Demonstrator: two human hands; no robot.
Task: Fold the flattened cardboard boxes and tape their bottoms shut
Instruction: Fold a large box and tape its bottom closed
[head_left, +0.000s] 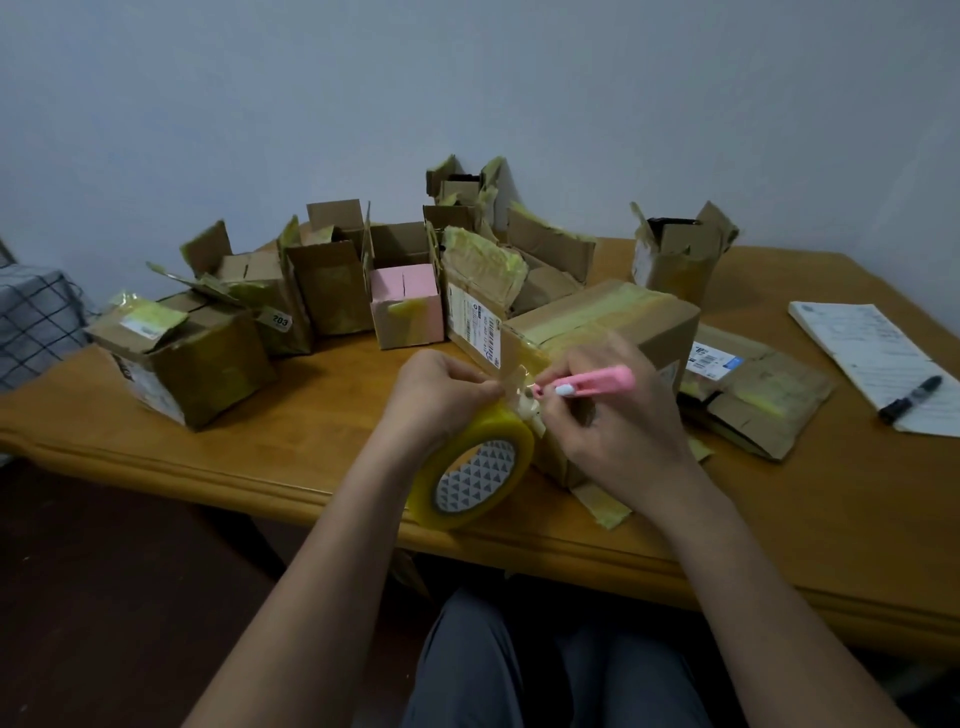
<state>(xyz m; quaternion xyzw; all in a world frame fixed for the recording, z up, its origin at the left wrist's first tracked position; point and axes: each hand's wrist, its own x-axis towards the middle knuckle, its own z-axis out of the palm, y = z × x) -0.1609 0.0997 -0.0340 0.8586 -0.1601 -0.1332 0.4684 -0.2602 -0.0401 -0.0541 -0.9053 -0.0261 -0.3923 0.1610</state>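
Two hands work at the near corner of one taped brown cardboard box (602, 332) on the wooden table (311, 441). Left hand (441, 395), its grip clamped, pinches the strip from one yellowish tape roll (475, 473). Right hand (613, 415) grips one pink cutter (597, 381), blade tip obscured. About ten opened boxes (405, 301) stand behind; one flattened box (753, 395) lies right, partly hidden.

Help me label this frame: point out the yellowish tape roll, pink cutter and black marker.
Yellowish tape roll (470, 475), head view: on its patterned core.
Pink cutter (602, 379), head view: mid-handle.
Black marker (911, 397), head view: mid-barrel.
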